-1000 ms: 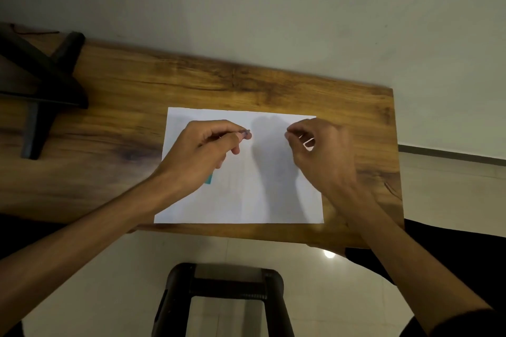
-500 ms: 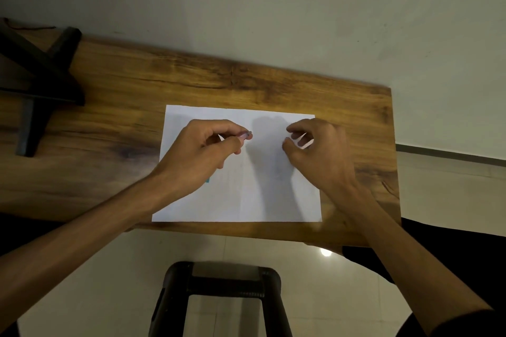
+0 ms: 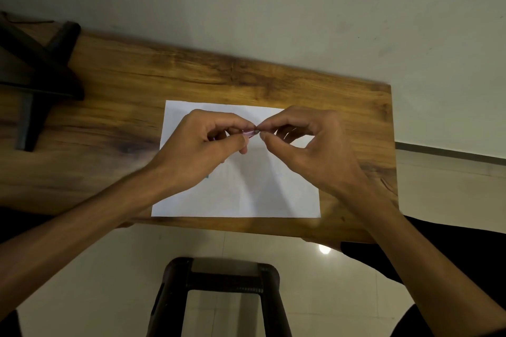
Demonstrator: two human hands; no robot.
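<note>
A white sheet of paper [image 3: 246, 194] lies flat on the wooden table [image 3: 191, 76]. Above it my left hand [image 3: 200, 150] pinches a small purplish pen-like object [image 3: 250, 133] between thumb and fingers. My right hand [image 3: 309, 150] meets it from the right, and its thumb and forefinger pinch the tip of the same object. Most of the object is hidden inside my left hand. A small teal mark [image 3: 207, 176] shows on the paper under my left wrist.
A black stand [image 3: 35, 74] sits on the table's left end. A dark stool [image 3: 224, 293] stands on the tiled floor below the table's near edge. A pale wall rises behind the table. The table's right edge is close to my right hand.
My right hand has moved left and closed its thumb and forefinger on the tip of the object in my left hand; before, the two hands were apart.
</note>
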